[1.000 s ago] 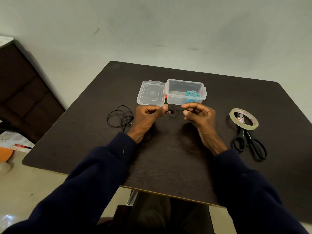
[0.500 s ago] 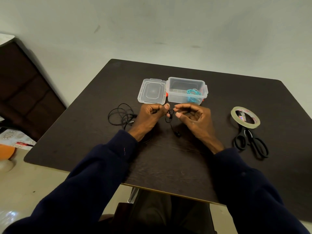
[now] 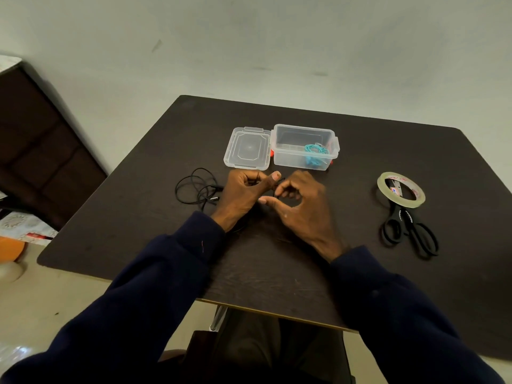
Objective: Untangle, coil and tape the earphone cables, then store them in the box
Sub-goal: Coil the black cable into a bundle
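The black earphone cable (image 3: 197, 187) lies mostly as loose loops on the table (image 3: 124, 223), just left of our left hand (image 3: 242, 194); one short stretch runs rightward between our hands. Both pinch it there, our right hand (image 3: 302, 209) by curled fingertips. The slack trails leftward, so we judge our left hand nearer to gather it. The open box (image 3: 291, 159) waits just beyond.

Box (image 3: 299, 162), lid (image 3: 247, 148) block ahead; cable loops (image 3: 206, 193) left; gap toward tape (image 3: 383, 188) probably passable.
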A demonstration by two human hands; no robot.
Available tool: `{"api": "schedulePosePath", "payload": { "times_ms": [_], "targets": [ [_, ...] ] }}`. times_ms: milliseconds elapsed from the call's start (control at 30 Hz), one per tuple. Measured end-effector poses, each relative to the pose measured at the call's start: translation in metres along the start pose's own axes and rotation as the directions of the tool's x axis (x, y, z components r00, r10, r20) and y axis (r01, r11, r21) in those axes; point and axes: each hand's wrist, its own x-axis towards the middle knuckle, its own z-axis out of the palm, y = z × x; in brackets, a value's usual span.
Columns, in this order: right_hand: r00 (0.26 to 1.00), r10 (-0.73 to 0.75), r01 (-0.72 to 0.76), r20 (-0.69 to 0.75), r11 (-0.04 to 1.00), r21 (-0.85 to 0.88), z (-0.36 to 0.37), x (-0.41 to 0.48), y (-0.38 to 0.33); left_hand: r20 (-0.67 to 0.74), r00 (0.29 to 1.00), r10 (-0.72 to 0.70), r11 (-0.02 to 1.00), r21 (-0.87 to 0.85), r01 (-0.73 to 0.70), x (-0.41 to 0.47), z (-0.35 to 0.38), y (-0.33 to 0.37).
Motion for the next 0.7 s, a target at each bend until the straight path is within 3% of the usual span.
{"api": "schedulePosePath", "payload": {
  "times_ms": [100, 200, 333, 467, 533, 700],
  "targets": [
    [0.997, 0.074, -0.073, -0.002, 0.995, 0.07, 0.004, 0.002, 0.003, -0.026, 0.999, 0.021, 1.0, 0.002, -0.021, -0.001, 0.001, 0.002],
    [0.979, 0.201, -0.187, -0.016, 0.933, 0.308, -0.004, 0.006, 0.004, -0.057, 0.998, 0.015, 1.0, -0.005, -0.015, -0.002, 0.001, 0.005],
    [0.917, 0.396, -0.319, 0.048, 0.654, 0.686, -0.013, 0.009, 0.006, -0.121, 0.992, -0.047, 0.998, 0.023, 0.05, 0.0, -0.002, 0.003],
    [0.821, 0.523, -0.457, 0.229, 0.36, 0.813, -0.017, 0.011, 0.007, -0.154, 0.987, -0.054, 0.998, 0.018, 0.057, 0.001, -0.002, 0.006],
    [0.802, 0.545, -0.486, 0.246, 0.353, 0.799, -0.017, 0.011, 0.006, -0.148, 0.988, -0.048, 0.998, 0.026, 0.052, 0.0, -0.002, 0.008],
    [0.853, 0.476, -0.474, 0.214, 0.535, 0.7, -0.014, 0.01, 0.008, -0.133, 0.989, -0.066, 0.997, 0.017, 0.069, 0.0, -0.002, 0.007]
  ]
}}
